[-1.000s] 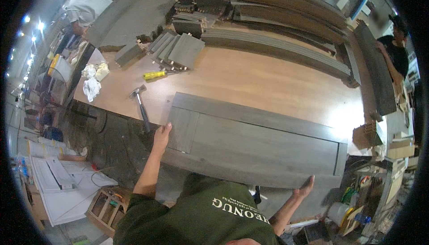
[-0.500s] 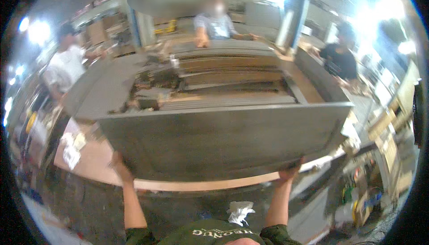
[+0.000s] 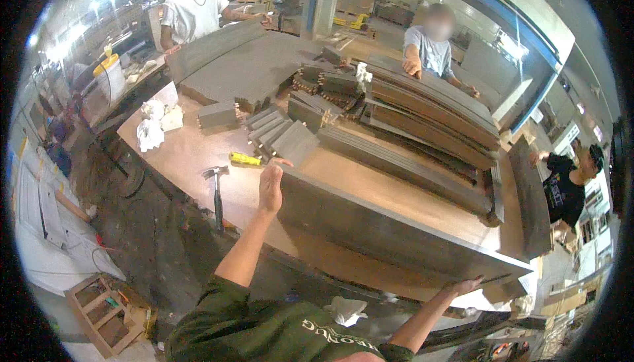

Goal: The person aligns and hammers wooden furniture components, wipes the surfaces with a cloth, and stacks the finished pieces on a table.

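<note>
A long dark grey board stands on its long edge, slanting across the near side of the table, between my two hands. My left hand is closed on its left end, the thumb side pointing up. Near the right end my right hand grips its near face and edge. Left of my left hand, a claw hammer with a dark handle lies on the table. Beside it rests a yellow-handled tool. Short grey wooden pieces with dowel-like ends are heaped just beyond my left hand.
Stacked long grey boards cover the table's middle. A wide grey panel lies far left, near crumpled white paper. Co-workers stand around: one in white, one in grey, one in black. A wooden frame is lower left.
The view has turned, so the table now slants. The board no longer blocks the near table; the hammer and yellow tool show. My left hand has gone from its lower corner to its end.
</note>
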{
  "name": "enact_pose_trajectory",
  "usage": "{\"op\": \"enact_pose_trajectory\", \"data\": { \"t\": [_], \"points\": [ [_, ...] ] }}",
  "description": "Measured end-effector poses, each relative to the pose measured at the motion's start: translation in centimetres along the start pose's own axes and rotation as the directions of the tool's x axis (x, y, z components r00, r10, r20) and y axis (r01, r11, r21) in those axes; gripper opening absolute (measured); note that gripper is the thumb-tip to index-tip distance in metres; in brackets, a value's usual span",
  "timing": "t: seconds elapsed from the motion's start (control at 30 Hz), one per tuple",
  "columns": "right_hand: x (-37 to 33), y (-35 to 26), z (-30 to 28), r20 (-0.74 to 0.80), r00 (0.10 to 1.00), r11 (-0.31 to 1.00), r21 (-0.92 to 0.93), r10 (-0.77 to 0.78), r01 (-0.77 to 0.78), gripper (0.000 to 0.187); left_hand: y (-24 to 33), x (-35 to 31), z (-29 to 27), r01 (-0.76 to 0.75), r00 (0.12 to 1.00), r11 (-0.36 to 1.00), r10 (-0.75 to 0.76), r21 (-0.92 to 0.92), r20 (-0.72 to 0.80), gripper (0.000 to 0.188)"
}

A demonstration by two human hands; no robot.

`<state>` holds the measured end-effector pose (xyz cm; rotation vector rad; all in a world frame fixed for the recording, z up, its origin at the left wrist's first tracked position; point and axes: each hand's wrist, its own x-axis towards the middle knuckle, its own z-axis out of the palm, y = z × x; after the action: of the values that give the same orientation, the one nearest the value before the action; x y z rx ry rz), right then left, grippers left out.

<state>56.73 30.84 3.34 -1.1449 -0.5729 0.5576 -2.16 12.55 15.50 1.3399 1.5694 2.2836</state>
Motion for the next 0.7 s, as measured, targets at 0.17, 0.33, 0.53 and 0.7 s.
{"op": "enact_pose_trajectory", "data": {
  "t": [0.17,0.33,0.53,0.7],
  "points": [
    [-10.0,-13.8,9.0,0.068,0.757,0.683,-0.387,-0.649,0.620,0.053,0.2,0.0,-0.7,0.138,0.989,0.989,-0.141,-0.047,-0.044,0.047],
    [-12.8,-17.4,12.6,0.721,0.393,0.268,-0.289,-0.571,0.919,0.037,-2.9,-1.8,-2.4,0.363,0.912,0.812,-0.410,-0.456,-0.003,0.056],
    [-13.3,-18.1,14.0,0.835,0.461,0.298,-0.376,-0.301,0.877,0.030,-11.2,-12.2,-6.8,0.606,0.775,0.794,-0.603,-0.050,-0.192,0.043],
    [-12.5,-17.8,14.5,0.858,0.431,0.227,-0.377,-0.279,0.898,0.035,-6.7,-13.4,-4.4,0.354,0.934,0.807,-0.331,0.472,-0.136,0.023]
  ]
}}
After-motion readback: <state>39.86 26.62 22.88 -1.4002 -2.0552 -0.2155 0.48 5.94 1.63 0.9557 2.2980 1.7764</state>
